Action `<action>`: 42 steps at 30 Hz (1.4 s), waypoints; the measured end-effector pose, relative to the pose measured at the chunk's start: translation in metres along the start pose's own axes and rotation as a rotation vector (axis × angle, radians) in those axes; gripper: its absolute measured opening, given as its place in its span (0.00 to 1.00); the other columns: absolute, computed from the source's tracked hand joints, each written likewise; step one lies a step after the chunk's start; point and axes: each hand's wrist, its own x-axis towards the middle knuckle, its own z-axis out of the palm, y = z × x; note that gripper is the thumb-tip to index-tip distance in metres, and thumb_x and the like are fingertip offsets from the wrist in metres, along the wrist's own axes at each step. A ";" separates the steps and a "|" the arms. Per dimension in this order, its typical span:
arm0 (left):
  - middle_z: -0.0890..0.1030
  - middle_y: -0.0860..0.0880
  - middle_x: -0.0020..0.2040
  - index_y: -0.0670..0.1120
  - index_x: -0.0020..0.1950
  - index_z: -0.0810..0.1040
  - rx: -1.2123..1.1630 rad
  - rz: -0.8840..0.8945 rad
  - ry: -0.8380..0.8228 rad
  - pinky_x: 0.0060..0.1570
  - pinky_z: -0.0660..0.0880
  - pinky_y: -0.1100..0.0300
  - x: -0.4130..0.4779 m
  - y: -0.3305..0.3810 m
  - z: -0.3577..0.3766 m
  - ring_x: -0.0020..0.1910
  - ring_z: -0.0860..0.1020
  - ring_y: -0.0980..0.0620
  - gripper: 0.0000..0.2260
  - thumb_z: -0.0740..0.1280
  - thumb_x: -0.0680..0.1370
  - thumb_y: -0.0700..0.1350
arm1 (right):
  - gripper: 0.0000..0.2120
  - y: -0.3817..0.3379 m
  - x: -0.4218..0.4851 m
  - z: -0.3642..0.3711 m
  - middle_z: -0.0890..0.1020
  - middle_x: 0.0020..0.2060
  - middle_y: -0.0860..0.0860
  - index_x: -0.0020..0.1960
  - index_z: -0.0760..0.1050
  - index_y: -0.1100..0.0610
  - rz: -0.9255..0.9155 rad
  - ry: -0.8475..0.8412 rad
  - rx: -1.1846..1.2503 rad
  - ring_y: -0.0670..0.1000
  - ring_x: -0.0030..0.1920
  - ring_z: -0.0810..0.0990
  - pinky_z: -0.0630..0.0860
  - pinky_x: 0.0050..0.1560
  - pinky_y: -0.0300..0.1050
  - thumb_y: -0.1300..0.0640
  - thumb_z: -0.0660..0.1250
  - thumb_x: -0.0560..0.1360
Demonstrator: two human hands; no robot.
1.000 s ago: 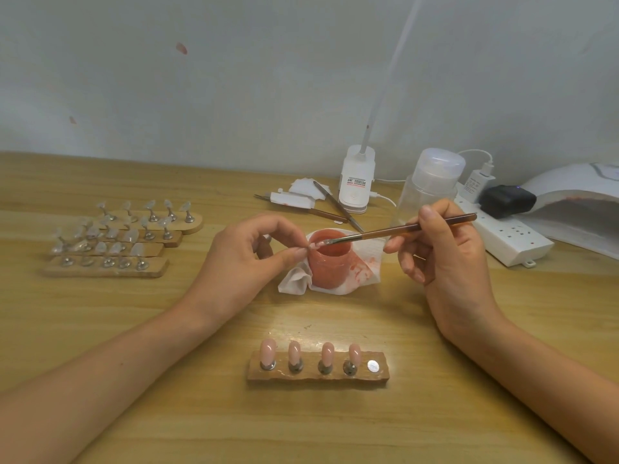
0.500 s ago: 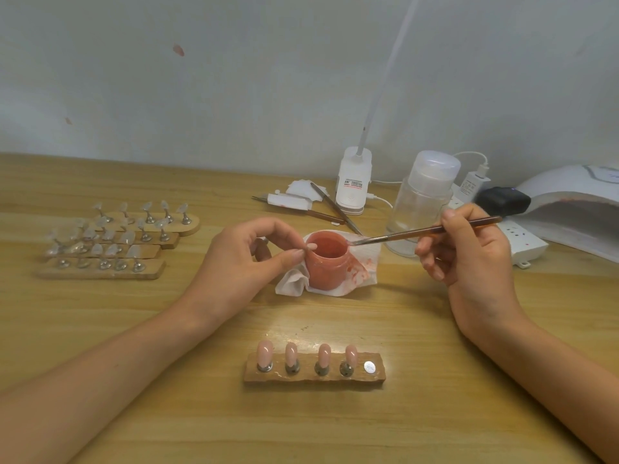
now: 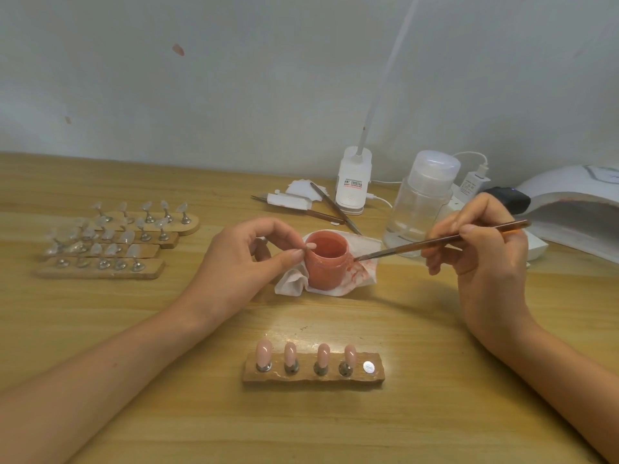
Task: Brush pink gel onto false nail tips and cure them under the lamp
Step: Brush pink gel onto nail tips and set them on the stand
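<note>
An open pot of pink gel [image 3: 326,261] stands on a stained white tissue [image 3: 360,274] mid-table. My left hand [image 3: 241,262] pinches a small pink nail tip [image 3: 310,246] just left of the pot's rim. My right hand [image 3: 482,249] grips a thin brush [image 3: 442,241], whose tip lies at the pot's right side over the tissue. In front, a wooden holder [image 3: 313,375] carries several pink-coated tips on metal stands; its rightmost magnet spot is bare. The white curing lamp [image 3: 576,209] sits at the far right.
Several wooden holders with clear tips [image 3: 110,242] lie at the left. Behind the pot are tweezers and tools [image 3: 321,209], a white desk-lamp base [image 3: 353,180], a clear pump bottle [image 3: 422,202] and a power strip with plugs [image 3: 532,244].
My right hand has drawn the brush away from the nail tip, rightward past the pot, and the brush tip has dropped to the pot's right side. My left hand still holds the tip by the rim.
</note>
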 end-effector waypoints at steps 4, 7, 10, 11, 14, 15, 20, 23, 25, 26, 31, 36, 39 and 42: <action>0.82 0.58 0.40 0.52 0.44 0.83 -0.013 -0.007 -0.007 0.33 0.72 0.69 0.000 0.000 0.000 0.30 0.73 0.59 0.05 0.74 0.74 0.42 | 0.07 0.001 -0.002 0.007 0.81 0.31 0.50 0.43 0.70 0.54 0.101 0.036 0.106 0.48 0.31 0.79 0.75 0.28 0.38 0.58 0.59 0.80; 0.82 0.58 0.39 0.51 0.43 0.83 -0.036 -0.019 -0.009 0.33 0.71 0.67 0.000 0.000 0.000 0.32 0.72 0.54 0.05 0.74 0.74 0.41 | 0.09 0.006 -0.006 0.021 0.83 0.32 0.54 0.43 0.70 0.55 0.251 0.032 0.180 0.48 0.31 0.81 0.77 0.29 0.36 0.51 0.62 0.78; 0.83 0.57 0.40 0.51 0.44 0.83 -0.047 -0.022 -0.014 0.35 0.75 0.57 0.000 0.001 0.000 0.34 0.73 0.49 0.05 0.74 0.74 0.41 | 0.10 0.010 -0.007 0.029 0.84 0.32 0.56 0.43 0.70 0.56 0.341 0.022 0.237 0.48 0.30 0.82 0.77 0.29 0.35 0.50 0.63 0.75; 0.83 0.56 0.40 0.51 0.44 0.83 -0.048 -0.026 -0.017 0.37 0.76 0.52 0.001 0.001 0.000 0.34 0.74 0.48 0.05 0.74 0.74 0.41 | 0.10 0.010 -0.006 0.030 0.84 0.33 0.56 0.43 0.70 0.56 0.354 0.014 0.249 0.48 0.30 0.82 0.78 0.29 0.35 0.50 0.63 0.75; 0.83 0.56 0.40 0.51 0.44 0.82 -0.045 -0.027 -0.021 0.39 0.77 0.50 0.000 0.001 0.000 0.35 0.74 0.49 0.05 0.74 0.74 0.41 | 0.09 0.011 -0.006 0.030 0.84 0.33 0.56 0.43 0.70 0.56 0.354 -0.001 0.239 0.48 0.30 0.83 0.78 0.30 0.35 0.51 0.63 0.77; 0.83 0.56 0.41 0.51 0.44 0.82 -0.044 -0.028 -0.022 0.39 0.76 0.51 0.000 0.000 0.000 0.35 0.74 0.49 0.05 0.74 0.74 0.41 | 0.09 0.011 -0.006 0.030 0.84 0.33 0.56 0.43 0.70 0.56 0.351 -0.001 0.226 0.48 0.30 0.83 0.78 0.30 0.35 0.51 0.63 0.77; 0.83 0.57 0.40 0.52 0.44 0.82 -0.045 -0.026 -0.025 0.37 0.75 0.57 0.001 -0.001 -0.001 0.35 0.74 0.50 0.05 0.74 0.75 0.42 | 0.10 0.012 -0.006 0.026 0.84 0.32 0.55 0.42 0.70 0.55 0.347 0.052 0.169 0.48 0.30 0.81 0.77 0.29 0.36 0.54 0.61 0.81; 0.83 0.57 0.40 0.52 0.45 0.83 -0.039 -0.025 -0.026 0.36 0.74 0.61 0.001 -0.002 -0.002 0.35 0.74 0.50 0.04 0.74 0.74 0.42 | 0.10 0.011 -0.007 0.026 0.84 0.33 0.55 0.43 0.70 0.56 0.319 0.042 0.186 0.48 0.30 0.81 0.78 0.30 0.36 0.52 0.61 0.80; 0.83 0.57 0.40 0.52 0.45 0.83 -0.041 -0.025 -0.025 0.35 0.74 0.62 0.000 -0.002 -0.001 0.34 0.74 0.51 0.04 0.74 0.74 0.42 | 0.09 0.009 -0.007 0.027 0.84 0.33 0.55 0.43 0.70 0.56 0.311 0.013 0.191 0.49 0.31 0.82 0.78 0.31 0.36 0.51 0.62 0.78; 0.83 0.57 0.40 0.52 0.44 0.82 -0.042 -0.025 -0.025 0.35 0.74 0.63 0.000 -0.002 -0.001 0.34 0.74 0.52 0.05 0.74 0.74 0.42 | 0.09 0.009 -0.007 0.028 0.84 0.33 0.56 0.43 0.70 0.56 0.313 0.005 0.185 0.49 0.31 0.82 0.78 0.30 0.36 0.50 0.62 0.77; 0.82 0.58 0.40 0.53 0.44 0.83 -0.050 -0.025 -0.019 0.34 0.73 0.63 0.002 -0.002 0.000 0.33 0.73 0.53 0.05 0.74 0.74 0.42 | 0.10 0.008 -0.006 0.020 0.83 0.32 0.55 0.42 0.71 0.55 0.310 0.066 0.117 0.48 0.29 0.80 0.76 0.28 0.36 0.54 0.61 0.81; 0.82 0.59 0.39 0.54 0.43 0.82 -0.036 -0.012 -0.015 0.31 0.71 0.69 0.001 -0.002 0.000 0.30 0.71 0.57 0.07 0.74 0.74 0.41 | 0.10 0.004 -0.005 0.006 0.82 0.30 0.53 0.43 0.72 0.55 0.320 0.129 0.067 0.48 0.28 0.79 0.75 0.27 0.36 0.53 0.61 0.82; 0.82 0.59 0.39 0.53 0.42 0.82 -0.034 -0.011 -0.009 0.30 0.70 0.69 0.001 -0.003 0.001 0.30 0.71 0.59 0.07 0.74 0.74 0.41 | 0.11 0.003 -0.003 0.000 0.81 0.29 0.53 0.41 0.72 0.55 0.331 0.156 0.043 0.48 0.27 0.78 0.75 0.27 0.36 0.55 0.61 0.82; 0.82 0.59 0.39 0.54 0.41 0.82 -0.035 -0.010 -0.003 0.29 0.70 0.69 0.001 -0.003 0.000 0.29 0.71 0.60 0.08 0.74 0.74 0.41 | 0.12 0.001 -0.001 -0.002 0.81 0.29 0.53 0.40 0.71 0.54 0.293 0.153 0.077 0.48 0.28 0.78 0.75 0.28 0.37 0.56 0.60 0.83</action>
